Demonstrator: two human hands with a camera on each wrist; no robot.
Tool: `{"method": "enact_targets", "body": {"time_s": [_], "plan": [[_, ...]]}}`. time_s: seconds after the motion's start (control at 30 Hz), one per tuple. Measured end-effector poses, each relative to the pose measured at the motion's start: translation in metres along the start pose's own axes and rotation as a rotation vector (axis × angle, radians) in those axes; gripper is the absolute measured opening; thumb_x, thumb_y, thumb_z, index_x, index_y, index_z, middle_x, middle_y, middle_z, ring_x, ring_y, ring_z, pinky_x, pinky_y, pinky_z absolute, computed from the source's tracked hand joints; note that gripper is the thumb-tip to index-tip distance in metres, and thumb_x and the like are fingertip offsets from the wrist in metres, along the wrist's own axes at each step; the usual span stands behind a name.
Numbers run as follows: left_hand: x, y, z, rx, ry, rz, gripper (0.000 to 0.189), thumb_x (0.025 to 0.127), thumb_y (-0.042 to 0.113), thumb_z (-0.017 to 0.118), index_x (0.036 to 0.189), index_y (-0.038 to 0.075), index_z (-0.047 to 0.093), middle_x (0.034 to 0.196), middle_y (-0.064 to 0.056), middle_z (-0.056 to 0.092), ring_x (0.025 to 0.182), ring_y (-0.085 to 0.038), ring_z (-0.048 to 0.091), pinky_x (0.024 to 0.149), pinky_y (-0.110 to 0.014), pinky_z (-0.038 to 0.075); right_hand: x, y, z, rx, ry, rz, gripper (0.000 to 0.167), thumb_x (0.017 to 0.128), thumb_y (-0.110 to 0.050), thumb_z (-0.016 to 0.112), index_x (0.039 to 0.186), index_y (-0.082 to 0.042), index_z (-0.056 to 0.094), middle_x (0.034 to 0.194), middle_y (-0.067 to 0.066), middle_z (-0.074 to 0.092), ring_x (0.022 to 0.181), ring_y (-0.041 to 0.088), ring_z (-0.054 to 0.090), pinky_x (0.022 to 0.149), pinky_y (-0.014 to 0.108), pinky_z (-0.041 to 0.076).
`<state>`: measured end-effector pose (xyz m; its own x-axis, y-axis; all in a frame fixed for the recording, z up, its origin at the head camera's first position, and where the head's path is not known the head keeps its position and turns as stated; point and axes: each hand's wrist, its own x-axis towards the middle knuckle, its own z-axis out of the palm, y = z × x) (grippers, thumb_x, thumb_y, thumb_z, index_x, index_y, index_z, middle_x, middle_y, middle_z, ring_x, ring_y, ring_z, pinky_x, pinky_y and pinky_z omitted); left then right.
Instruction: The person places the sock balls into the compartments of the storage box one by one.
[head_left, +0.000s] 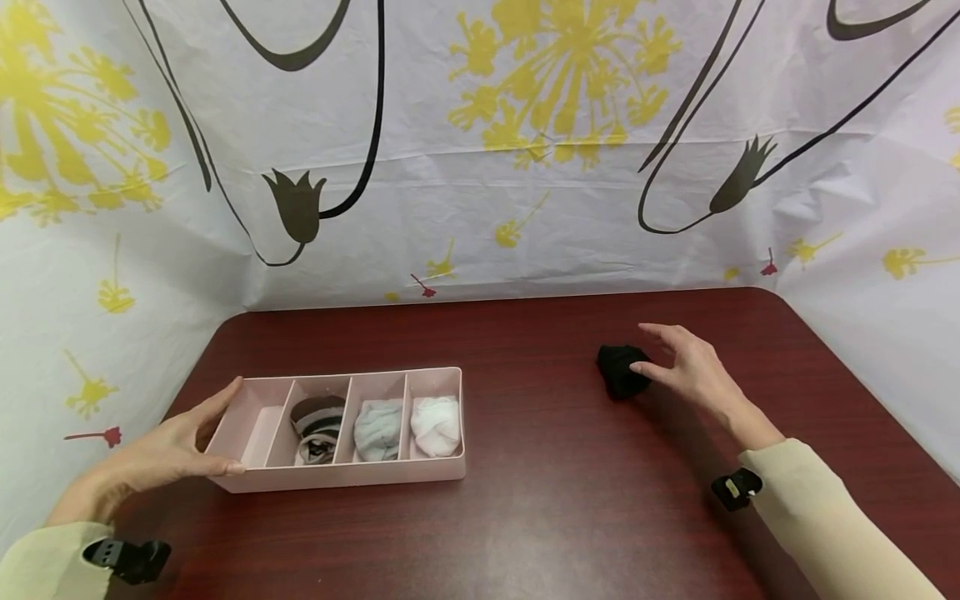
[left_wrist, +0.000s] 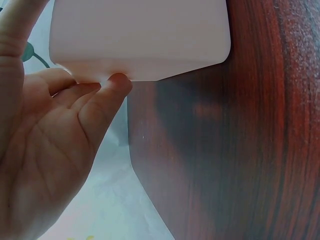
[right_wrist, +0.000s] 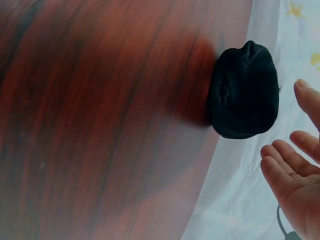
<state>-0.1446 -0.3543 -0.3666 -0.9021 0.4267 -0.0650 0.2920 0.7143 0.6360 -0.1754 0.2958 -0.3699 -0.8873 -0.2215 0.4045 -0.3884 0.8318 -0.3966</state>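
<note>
A pale pink organizer box (head_left: pixel 341 477) with a row of compartments rests on the table. My left hand (head_left: pixel 168 442) grips its left end, thumb along the front side and fingers at the back corner. In the left wrist view, fingertips (left_wrist: pixel 120 82) bend against the lower edge of the box (left_wrist: pixel 140 40). On the right lies a black fabric bundle (head_left: pixel 622 372), like a rolled sock. My right hand (head_left: pixel 693 375) is beside it with fingers spread. The right wrist view shows a gap between the bundle (right_wrist: pixel 245 92) and those fingers (right_wrist: pixel 280 172).
Inside the box, left to right, are a bare compartment, a striped brown-and-black rolled fabric piece (head_left: pixel 318 425), a grey one (head_left: pixel 378 430) and a white one (head_left: pixel 436 426). The dark red wooden table (head_left: pixel 525 533) ends against a flower-patterned white curtain (head_left: pixel 480 233).
</note>
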Motion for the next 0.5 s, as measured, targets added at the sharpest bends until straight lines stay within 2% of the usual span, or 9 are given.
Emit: {"method": "enact_targets", "body": {"time_s": [0.3,0.5], "plan": [[-0.0009,-0.0001,0.0006,-0.018,-0.003,0.006,0.107,0.074,0.016,0.077,0.153,0.024,0.004,0.147,-0.032,0.025,0.109,0.024,0.023,0.082,-0.004,0.03,-0.0016,0.0034,0.0056,-0.014,-0.049,-0.06,0.058,0.075,-0.013,0.079,0.125,0.002,0.055,0.116,0.021,0.059,0.103,0.036,0.055,0.079,0.051,0.045],[-0.0008,-0.0004,0.0004,-0.009,0.0,0.006,0.107,0.074,0.017,0.077,0.153,0.024,0.004,0.146,-0.032,0.026,0.109,0.021,0.025,0.082,-0.005,0.031,-0.0013,0.0033,0.0081,-0.007,-0.075,-0.082,0.056,0.075,-0.012,0.078,0.125,0.002,0.056,0.117,0.021,0.059,0.107,0.036,0.053,0.083,0.052,0.043]]}}
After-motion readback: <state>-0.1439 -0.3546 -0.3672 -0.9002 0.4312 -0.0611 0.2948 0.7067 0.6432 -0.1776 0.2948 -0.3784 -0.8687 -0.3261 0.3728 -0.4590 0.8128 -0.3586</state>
